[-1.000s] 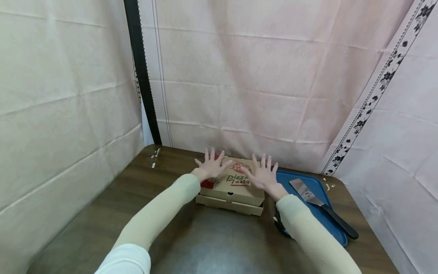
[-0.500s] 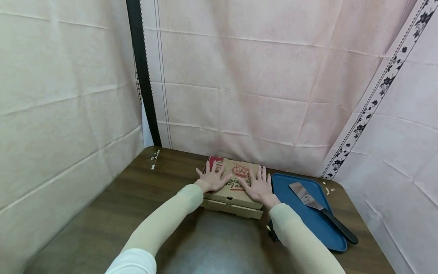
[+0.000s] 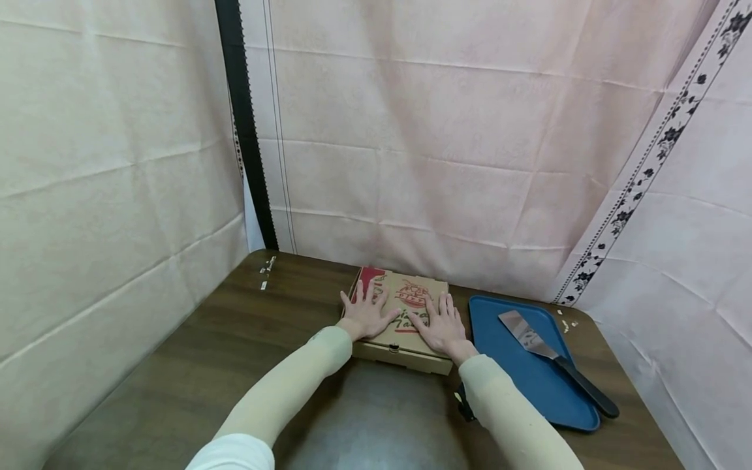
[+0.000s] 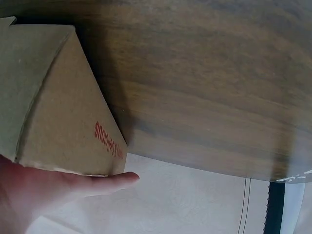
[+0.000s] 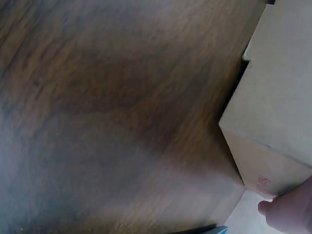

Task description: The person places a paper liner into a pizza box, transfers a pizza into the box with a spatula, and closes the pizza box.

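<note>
A brown cardboard pizza box with red and green print lies on the table, its lid down. My left hand rests flat on the left part of the lid, fingers spread. On the right part lies my right hand, also palm down with straight fingers. In the left wrist view, the left hand lies along the upper edge of the box's side wall. Part of the right hand touches the box in the right wrist view; the rest is cut off.
Right of the box stands a blue tray. A spatula with a black handle lies across it, the handle overhanging the tray's right rim. Fabric curtains hang behind and beside the brown table.
Both hands have come down from above the box onto its lid. The lid has sunk lower over the base, narrowing the gap at the front. Tray and spatula stay put.
</note>
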`<state>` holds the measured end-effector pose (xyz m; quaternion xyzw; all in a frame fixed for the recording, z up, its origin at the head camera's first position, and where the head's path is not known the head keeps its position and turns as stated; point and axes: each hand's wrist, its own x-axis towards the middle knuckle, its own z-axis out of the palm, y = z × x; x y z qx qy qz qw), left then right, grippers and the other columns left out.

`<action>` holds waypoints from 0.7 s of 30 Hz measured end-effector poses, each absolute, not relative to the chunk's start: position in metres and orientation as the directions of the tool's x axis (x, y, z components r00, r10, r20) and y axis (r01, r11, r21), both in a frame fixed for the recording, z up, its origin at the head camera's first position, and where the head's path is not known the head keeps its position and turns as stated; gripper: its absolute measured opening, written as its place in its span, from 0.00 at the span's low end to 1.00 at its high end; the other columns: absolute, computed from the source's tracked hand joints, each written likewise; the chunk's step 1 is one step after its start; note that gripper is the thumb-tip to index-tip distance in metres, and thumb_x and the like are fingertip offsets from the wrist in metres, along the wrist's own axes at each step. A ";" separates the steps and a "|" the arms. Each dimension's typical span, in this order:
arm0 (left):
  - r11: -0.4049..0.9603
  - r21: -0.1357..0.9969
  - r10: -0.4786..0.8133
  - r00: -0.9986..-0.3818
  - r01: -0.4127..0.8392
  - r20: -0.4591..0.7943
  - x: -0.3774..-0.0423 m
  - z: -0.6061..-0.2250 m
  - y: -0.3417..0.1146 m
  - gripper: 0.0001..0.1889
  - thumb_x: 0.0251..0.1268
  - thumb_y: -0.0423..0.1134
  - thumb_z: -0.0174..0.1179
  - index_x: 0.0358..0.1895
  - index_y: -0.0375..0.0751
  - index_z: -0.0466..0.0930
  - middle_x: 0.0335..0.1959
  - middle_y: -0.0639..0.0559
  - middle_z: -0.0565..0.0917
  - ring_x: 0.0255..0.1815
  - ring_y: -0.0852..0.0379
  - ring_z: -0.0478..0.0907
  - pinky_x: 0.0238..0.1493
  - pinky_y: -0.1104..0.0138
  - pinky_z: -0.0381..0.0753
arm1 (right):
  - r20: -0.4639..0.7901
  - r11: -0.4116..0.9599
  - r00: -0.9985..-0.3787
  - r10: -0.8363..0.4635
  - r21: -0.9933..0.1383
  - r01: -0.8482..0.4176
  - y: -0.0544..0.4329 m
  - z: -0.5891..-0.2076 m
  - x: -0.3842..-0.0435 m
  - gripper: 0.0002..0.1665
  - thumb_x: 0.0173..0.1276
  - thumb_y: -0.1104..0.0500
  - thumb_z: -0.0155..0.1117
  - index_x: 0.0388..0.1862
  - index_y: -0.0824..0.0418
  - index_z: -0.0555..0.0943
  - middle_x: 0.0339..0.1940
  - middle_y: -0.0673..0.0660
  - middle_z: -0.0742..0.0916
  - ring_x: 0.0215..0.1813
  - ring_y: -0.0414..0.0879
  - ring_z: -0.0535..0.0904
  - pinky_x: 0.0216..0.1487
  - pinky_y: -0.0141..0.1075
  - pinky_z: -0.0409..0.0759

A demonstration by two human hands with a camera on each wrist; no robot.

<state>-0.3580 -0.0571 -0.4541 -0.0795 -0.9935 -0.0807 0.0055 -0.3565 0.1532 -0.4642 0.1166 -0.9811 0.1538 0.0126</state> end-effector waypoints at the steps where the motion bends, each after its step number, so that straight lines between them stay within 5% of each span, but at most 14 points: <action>1: 0.974 0.158 0.158 -0.987 0.160 0.026 -0.357 -0.454 -0.057 0.39 0.67 0.73 0.29 0.78 0.61 0.46 0.81 0.45 0.42 0.80 0.36 0.35 0.66 0.27 0.40 | 0.056 0.925 -0.972 -0.226 -0.301 -0.233 0.153 -0.464 -0.356 0.50 0.69 0.25 0.35 0.80 0.52 0.47 0.80 0.66 0.43 0.81 0.60 0.34 0.77 0.58 0.43; 21: 0.974 0.157 0.158 -0.987 0.161 0.029 -0.362 -0.462 -0.056 0.39 0.67 0.74 0.28 0.78 0.62 0.44 0.81 0.45 0.40 0.80 0.36 0.32 0.67 0.28 0.38 | 0.066 0.925 -0.969 -0.237 -0.290 -0.246 0.153 -0.463 -0.354 0.50 0.70 0.26 0.35 0.79 0.55 0.47 0.80 0.67 0.45 0.81 0.61 0.35 0.77 0.59 0.44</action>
